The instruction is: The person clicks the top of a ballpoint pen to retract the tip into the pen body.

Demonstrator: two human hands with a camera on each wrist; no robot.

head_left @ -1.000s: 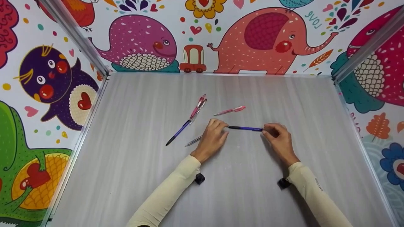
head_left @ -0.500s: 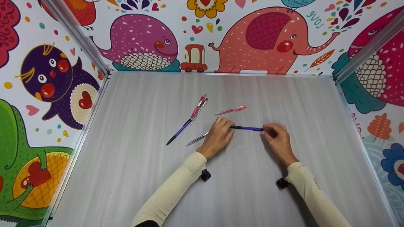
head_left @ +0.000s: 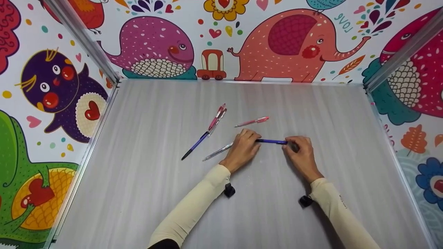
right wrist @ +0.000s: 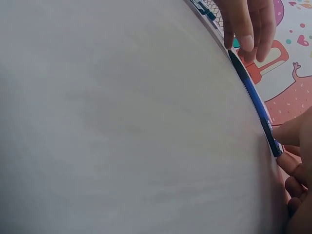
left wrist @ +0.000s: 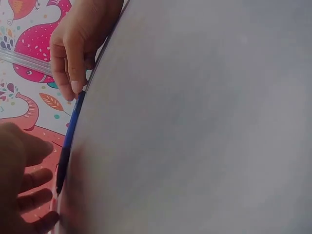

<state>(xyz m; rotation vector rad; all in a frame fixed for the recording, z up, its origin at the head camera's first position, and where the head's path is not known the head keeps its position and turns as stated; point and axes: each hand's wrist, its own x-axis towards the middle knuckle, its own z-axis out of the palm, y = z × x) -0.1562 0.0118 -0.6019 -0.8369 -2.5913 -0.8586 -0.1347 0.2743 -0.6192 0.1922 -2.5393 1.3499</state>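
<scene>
at left on the table (head_left: 138, 193), a first blue pen (head_left: 195, 145) lies slanted; rightward, the left hand (head_left: 240, 149), fingers loosely spread, is at the black tip of a second blue pen (head_left: 272, 141); the right hand (head_left: 305, 157) pinches its other end.

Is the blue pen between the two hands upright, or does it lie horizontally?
It is horizontal: the head view shows the blue pen stretched sideways between the left hand and the right hand.

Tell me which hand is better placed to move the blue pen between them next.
Probably the right hand: its thumb and finger pinch one end of the blue pen. The left hand sits at the other end, but I can't tell whether it grips.
</scene>
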